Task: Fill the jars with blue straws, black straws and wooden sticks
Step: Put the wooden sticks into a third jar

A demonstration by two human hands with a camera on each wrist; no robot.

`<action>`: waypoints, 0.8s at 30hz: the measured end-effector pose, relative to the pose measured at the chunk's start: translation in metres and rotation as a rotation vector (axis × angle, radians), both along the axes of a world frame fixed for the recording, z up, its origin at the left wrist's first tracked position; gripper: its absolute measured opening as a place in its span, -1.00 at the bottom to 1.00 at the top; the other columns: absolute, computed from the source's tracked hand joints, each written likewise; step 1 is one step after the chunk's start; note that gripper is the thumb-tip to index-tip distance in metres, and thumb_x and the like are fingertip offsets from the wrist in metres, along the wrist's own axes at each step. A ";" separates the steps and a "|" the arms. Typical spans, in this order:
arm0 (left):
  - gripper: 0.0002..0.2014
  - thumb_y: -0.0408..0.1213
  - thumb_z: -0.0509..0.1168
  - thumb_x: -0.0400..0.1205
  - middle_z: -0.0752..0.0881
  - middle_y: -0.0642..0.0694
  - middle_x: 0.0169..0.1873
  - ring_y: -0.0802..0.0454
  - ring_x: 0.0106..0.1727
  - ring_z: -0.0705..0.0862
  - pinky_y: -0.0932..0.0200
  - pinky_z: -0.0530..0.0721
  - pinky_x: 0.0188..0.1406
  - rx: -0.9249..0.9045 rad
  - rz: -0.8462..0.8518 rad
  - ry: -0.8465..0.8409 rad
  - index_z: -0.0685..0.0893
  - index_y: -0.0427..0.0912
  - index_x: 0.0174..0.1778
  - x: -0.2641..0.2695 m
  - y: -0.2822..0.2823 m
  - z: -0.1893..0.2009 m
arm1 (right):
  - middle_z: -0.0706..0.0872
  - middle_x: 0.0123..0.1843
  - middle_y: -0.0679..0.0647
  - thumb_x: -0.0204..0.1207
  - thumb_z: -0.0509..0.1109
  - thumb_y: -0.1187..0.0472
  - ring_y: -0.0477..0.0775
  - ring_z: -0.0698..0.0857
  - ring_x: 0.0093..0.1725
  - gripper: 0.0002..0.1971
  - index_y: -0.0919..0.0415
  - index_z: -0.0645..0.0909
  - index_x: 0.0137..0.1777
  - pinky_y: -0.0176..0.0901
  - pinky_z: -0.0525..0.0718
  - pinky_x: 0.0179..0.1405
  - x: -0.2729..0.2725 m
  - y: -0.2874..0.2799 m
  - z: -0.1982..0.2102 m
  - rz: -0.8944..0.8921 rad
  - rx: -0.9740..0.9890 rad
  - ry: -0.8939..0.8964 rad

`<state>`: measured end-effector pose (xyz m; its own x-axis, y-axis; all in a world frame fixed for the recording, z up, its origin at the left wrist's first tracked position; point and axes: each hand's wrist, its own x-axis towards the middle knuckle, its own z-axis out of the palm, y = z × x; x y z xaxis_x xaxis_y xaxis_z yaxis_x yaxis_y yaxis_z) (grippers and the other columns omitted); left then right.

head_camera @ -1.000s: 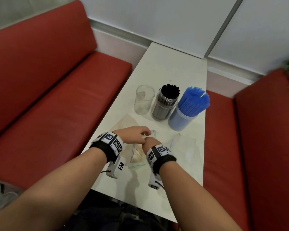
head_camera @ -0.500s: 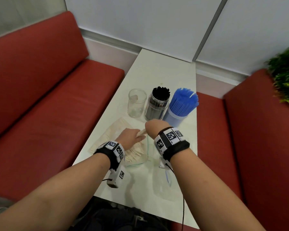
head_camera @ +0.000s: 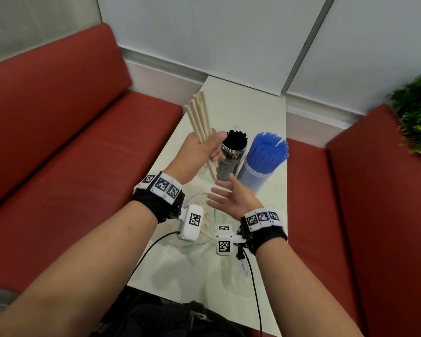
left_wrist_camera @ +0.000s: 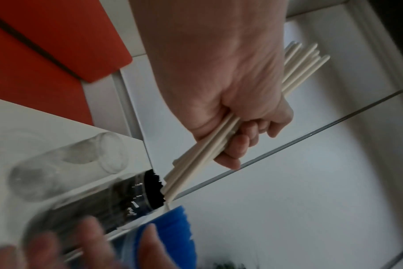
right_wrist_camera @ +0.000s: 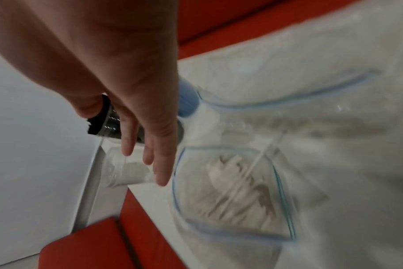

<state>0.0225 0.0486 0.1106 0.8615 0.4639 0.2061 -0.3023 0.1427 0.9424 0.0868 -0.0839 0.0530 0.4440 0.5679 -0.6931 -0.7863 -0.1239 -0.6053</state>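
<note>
My left hand (head_camera: 202, 149) (left_wrist_camera: 237, 127) grips a bundle of wooden sticks (head_camera: 199, 120) (left_wrist_camera: 205, 156), held upright above the table just left of the jar of black straws (head_camera: 232, 154) (left_wrist_camera: 117, 202). The jar of blue straws (head_camera: 263, 161) (left_wrist_camera: 170, 231) stands to its right. My right hand (head_camera: 229, 198) (right_wrist_camera: 145, 145) hovers with its fingers spread and empty below the sticks, in front of the black jar. An empty glass jar (left_wrist_camera: 65, 163) (right_wrist_camera: 124, 169) stands left of the black one; in the head view my left hand hides it.
A clear zip bag with more wooden sticks (head_camera: 202, 222) (right_wrist_camera: 232, 191) lies on the white table (head_camera: 241, 108) under my wrists. An empty clear bag (head_camera: 233, 271) (right_wrist_camera: 288, 91) lies to its right. Red benches (head_camera: 83, 142) flank the table; a plant (head_camera: 418, 113) is at the right.
My left hand has lifted a bundle of wooden sticks out of the bag and raised it upright beside the black jar. My right hand has let go and opened below it.
</note>
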 end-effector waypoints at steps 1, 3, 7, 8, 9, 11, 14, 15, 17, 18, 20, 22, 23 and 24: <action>-0.63 -0.20 0.37 0.70 0.33 -0.09 -0.57 -0.07 -0.50 0.40 -0.08 0.70 -0.11 0.013 -0.033 -0.015 0.46 -0.04 -0.44 0.002 -0.001 0.006 | 0.61 0.32 0.44 0.81 0.13 -0.12 0.47 0.61 0.42 -0.45 0.42 0.57 0.32 0.35 0.69 0.30 -0.003 0.005 0.000 -0.007 0.072 0.096; -0.62 -0.16 0.38 0.69 0.39 -0.14 -0.56 -0.10 -0.47 0.47 -0.03 0.72 -0.07 0.074 -0.089 0.008 0.46 -0.10 -0.43 0.004 -0.002 0.010 | 0.61 0.42 0.53 0.79 0.09 -0.20 0.45 0.69 0.31 -0.33 0.48 0.52 0.41 0.28 0.79 0.19 -0.007 0.014 0.007 -0.054 0.219 0.202; -0.58 -0.02 0.41 0.64 0.52 -0.24 -0.52 -0.14 -0.40 0.58 -0.03 0.70 -0.21 0.176 -0.097 0.219 0.53 -0.21 -0.41 -0.001 -0.005 0.000 | 0.74 0.35 0.35 0.74 0.03 -0.33 0.33 0.77 0.29 -0.30 0.29 0.66 0.35 0.28 0.77 0.25 -0.007 0.027 0.027 -0.017 0.470 0.146; -0.56 0.01 0.41 0.64 0.49 -0.20 -0.55 -0.12 -0.44 0.54 0.00 0.66 -0.29 0.157 -0.073 0.275 0.52 -0.20 -0.43 -0.002 -0.006 -0.003 | 0.80 0.21 0.29 0.68 0.02 -0.41 0.31 0.77 0.28 -0.26 0.24 0.74 0.17 0.35 0.75 0.27 -0.009 0.027 0.032 0.036 0.452 0.105; -0.55 0.02 0.40 0.63 0.44 -0.16 -0.58 -0.08 -0.49 0.49 0.05 0.60 -0.38 0.108 -0.057 0.316 0.49 -0.18 -0.45 -0.003 -0.005 -0.005 | 0.81 0.00 0.24 0.60 0.01 -0.50 0.28 0.80 0.17 -0.20 0.22 0.76 -0.05 0.39 0.74 0.23 -0.009 0.028 0.036 0.092 0.389 0.037; -0.57 -0.05 0.38 0.63 0.33 -0.06 -0.62 0.01 -0.61 0.35 0.16 0.46 -0.53 -0.001 -0.101 0.380 0.43 -0.12 -0.49 -0.004 -0.001 -0.008 | 0.75 -0.23 0.17 0.49 -0.05 -0.61 0.18 0.79 -0.16 -0.13 0.19 0.73 -0.16 0.30 0.76 0.12 -0.003 0.030 0.046 0.150 0.247 -0.174; -0.62 -0.15 0.34 0.59 0.27 0.02 -0.66 0.12 -0.69 0.20 0.30 0.28 -0.66 -0.063 -0.395 0.537 0.39 -0.04 -0.52 -0.010 0.003 -0.011 | 0.80 0.18 0.22 0.63 0.04 -0.45 0.10 0.85 0.01 -0.30 0.15 0.66 0.26 0.19 0.71 0.31 0.014 0.035 0.072 0.105 0.304 -0.413; -0.59 -0.14 0.33 0.62 0.26 0.03 -0.67 0.13 -0.70 0.19 0.31 0.26 -0.69 -0.045 -0.501 0.559 0.37 -0.04 -0.53 -0.012 0.003 -0.014 | 0.82 0.16 0.20 0.67 0.14 -0.34 0.09 0.86 0.08 -0.43 0.14 0.64 0.27 0.15 0.70 0.35 0.019 0.037 0.084 0.118 0.368 -0.448; -0.56 -0.04 0.33 0.67 0.28 0.05 -0.66 0.17 -0.71 0.21 0.33 0.29 -0.72 -0.089 -0.651 0.495 0.41 -0.06 -0.52 -0.018 0.005 -0.018 | 0.76 -0.25 0.12 0.68 0.34 -0.13 0.08 0.83 -0.20 -0.63 0.22 0.65 0.05 0.09 0.80 0.15 0.025 0.040 0.107 0.147 0.450 -0.470; -0.59 0.06 0.36 0.64 0.31 0.06 -0.65 0.19 -0.71 0.24 0.34 0.32 -0.73 -0.176 -0.692 0.443 0.48 -0.06 -0.46 -0.019 0.007 -0.019 | 0.58 -0.43 0.07 0.68 0.38 -0.06 0.03 0.68 -0.42 -0.66 0.23 0.60 -0.13 0.04 0.81 -0.07 0.027 0.042 0.117 0.138 0.469 -0.481; -0.53 0.32 0.31 0.52 0.38 0.07 -0.60 0.21 -0.69 0.30 0.35 0.35 -0.73 -0.385 -0.710 0.409 0.58 -0.06 -0.27 -0.019 0.013 -0.022 | 0.32 -0.53 0.03 0.72 0.38 0.00 -0.02 0.38 -0.58 -0.59 0.18 0.45 -0.32 -0.06 0.66 -0.36 0.029 0.048 0.133 0.076 0.478 -0.547; -0.43 0.43 0.20 0.50 0.39 0.06 -0.59 0.21 -0.70 0.28 0.36 0.29 -0.76 -0.524 -0.601 0.473 0.57 -0.09 -0.20 -0.016 0.019 -0.030 | 0.30 -0.54 0.04 0.71 0.41 0.05 0.00 0.32 -0.59 -0.56 0.17 0.42 -0.38 -0.07 0.59 -0.40 0.028 0.055 0.146 0.035 0.506 -0.669; -0.46 0.39 0.21 0.55 0.42 0.06 -0.57 0.21 -0.71 0.30 0.37 0.29 -0.78 -0.594 -0.520 0.487 0.58 -0.10 -0.20 -0.014 0.021 -0.035 | 0.33 -0.54 0.04 0.69 0.44 0.07 0.02 0.34 -0.59 -0.56 0.16 0.44 -0.40 -0.06 0.59 -0.39 0.027 0.058 0.150 0.035 0.518 -0.736; -0.51 0.29 0.23 0.62 0.48 0.04 -0.54 0.22 -0.70 0.37 0.37 0.35 -0.79 -0.673 -0.440 0.482 0.62 -0.13 -0.19 -0.012 0.024 -0.041 | 0.37 -0.54 0.05 0.67 0.47 0.10 0.04 0.37 -0.58 -0.56 0.15 0.45 -0.42 -0.05 0.61 -0.38 0.025 0.061 0.152 0.043 0.524 -0.792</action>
<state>0.0103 0.0721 0.0700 0.9107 -0.0317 -0.4119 0.3097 0.7122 0.6299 0.1117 -0.0234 0.2046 0.6472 0.7478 0.1480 -0.1248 0.2955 -0.9472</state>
